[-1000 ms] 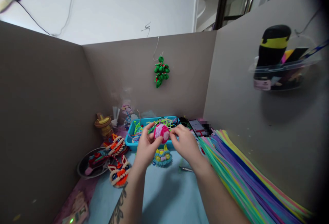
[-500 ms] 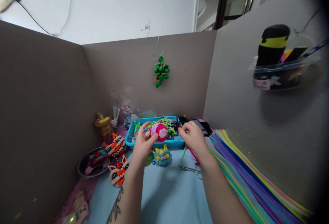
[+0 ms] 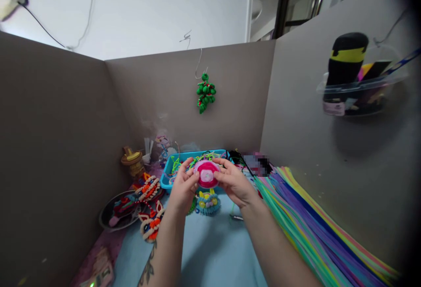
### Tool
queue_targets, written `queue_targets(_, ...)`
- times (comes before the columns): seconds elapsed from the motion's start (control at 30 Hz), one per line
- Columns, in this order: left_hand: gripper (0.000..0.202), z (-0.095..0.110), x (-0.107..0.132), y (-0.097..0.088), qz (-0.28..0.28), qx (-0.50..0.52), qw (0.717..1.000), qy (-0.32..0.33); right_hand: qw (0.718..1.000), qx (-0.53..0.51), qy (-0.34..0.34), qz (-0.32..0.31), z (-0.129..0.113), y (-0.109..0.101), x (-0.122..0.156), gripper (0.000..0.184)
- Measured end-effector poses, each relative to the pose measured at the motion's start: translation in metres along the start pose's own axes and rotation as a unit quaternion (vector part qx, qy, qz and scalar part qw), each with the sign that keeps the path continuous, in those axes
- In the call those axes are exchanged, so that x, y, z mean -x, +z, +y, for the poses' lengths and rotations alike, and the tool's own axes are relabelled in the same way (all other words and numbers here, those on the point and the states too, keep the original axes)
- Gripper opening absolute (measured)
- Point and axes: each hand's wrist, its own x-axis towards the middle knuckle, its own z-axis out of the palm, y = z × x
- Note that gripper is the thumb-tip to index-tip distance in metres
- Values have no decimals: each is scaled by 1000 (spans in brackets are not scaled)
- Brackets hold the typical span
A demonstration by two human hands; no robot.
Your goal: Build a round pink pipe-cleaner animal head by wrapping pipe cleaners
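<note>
A round pink pipe-cleaner piece (image 3: 206,174) with a pale centre is held up between both hands in front of the blue tray (image 3: 166,173). My left hand (image 3: 183,186) grips its left side with curled fingers. My right hand (image 3: 234,183) pinches its right side. Just below lies a small blue and yellow fuzzy figure (image 3: 208,202) on the light blue table.
The blue tray holds several loose coloured pipe cleaners. Orange and white fuzzy figures (image 3: 150,206) and a metal dish (image 3: 111,213) lie at left. A long bundle of pipe cleaners (image 3: 305,230) runs along the right. A green ornament (image 3: 205,95) hangs on the grey partition. Scissors (image 3: 236,218) lie under my right wrist.
My right hand had left the pink piece and reached toward the tray's right end; it is back on the piece. The piece now faces me with its pale centre.
</note>
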Motion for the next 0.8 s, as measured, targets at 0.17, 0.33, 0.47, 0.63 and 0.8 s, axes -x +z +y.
queue_targets(0.17, 43, 1, 0, 1, 37, 12, 999, -4, 986, 121, -109, 37, 7, 8, 0, 41)
queue_targets(0.33, 51, 5, -2, 7, 42, 168, 979, -105, 939, 307, -136, -80, 12, 18, 10, 29)
queue_targets(0.47, 47, 4, -3, 11, 89, 187, 970, -125, 921, 341, -190, 14, 12, 19, 9, 14)
queue_targets(0.63, 43, -1, 2, 13, 14, 115, 991, -64, 922, 352, -143, 81, 18, 11, 1, 57)
queue_targets(0.8, 44, -7, 9, 15, -51, 21, 997, -61, 943, 320, -71, 55, 25, 10, -2, 68)
